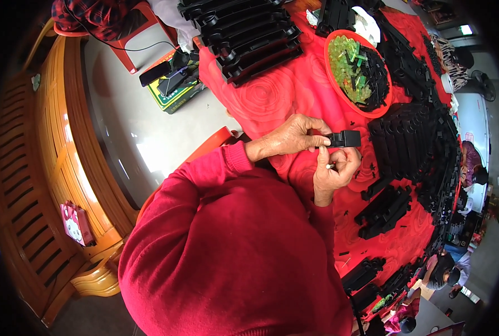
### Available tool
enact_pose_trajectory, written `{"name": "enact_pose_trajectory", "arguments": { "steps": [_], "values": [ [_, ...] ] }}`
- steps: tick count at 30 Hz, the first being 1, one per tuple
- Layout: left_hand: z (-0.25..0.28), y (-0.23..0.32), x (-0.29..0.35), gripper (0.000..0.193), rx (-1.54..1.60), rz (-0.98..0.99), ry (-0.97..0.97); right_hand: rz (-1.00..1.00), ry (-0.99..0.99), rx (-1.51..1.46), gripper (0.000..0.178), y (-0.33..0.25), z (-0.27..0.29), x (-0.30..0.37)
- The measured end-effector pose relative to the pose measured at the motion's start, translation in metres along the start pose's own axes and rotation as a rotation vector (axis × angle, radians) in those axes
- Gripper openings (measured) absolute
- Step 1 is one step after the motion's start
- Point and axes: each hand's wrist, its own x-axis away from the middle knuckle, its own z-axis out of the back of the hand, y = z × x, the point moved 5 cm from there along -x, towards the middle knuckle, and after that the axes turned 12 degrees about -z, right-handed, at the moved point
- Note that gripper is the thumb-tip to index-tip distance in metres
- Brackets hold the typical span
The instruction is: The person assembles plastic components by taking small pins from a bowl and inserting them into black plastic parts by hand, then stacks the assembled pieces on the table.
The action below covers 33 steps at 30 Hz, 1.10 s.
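Both my hands meet over the red-covered table, at one small black plastic part (346,138) with a boxy end. My left hand (291,135) comes in from the left, its fingers closed on the narrow end of the part. Just below it, my right hand (338,169) is curled up against the part's lower edge, thumb raised toward it. Between the right hand's fingers shows the pale end of a thin stick (330,166); its remaining length is hidden. Past my hands stands an orange-rimmed bowl (332,78) with green translucent pieces (344,59) and small black pieces (376,75).
Long black plastic trays (249,39) are stacked at the far edge. More black parts (403,140) pile up along the right, with loose ones (384,210) nearer me. A wooden bench (73,151) and a green-yellow box (173,98) are at left. People sit farther right.
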Motion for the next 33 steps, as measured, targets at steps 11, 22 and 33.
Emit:
{"name": "enact_pose_trajectory", "arguments": {
  "steps": [11,22,33],
  "values": [
    [-0.006,0.012,-0.007,0.018,-0.174,-0.036,-0.103,0.212,0.051,0.272,0.048,-0.001,0.011,0.000],
    [-0.014,0.000,-0.013,0.018,-0.141,0.157,-0.071,-0.003,0.100,0.093,0.043,0.013,0.014,0.001],
    [-0.013,-0.010,-0.009,0.027,-0.012,0.048,-0.130,-0.123,0.019,-0.012,0.039,0.025,0.019,0.000]
  ]
}}
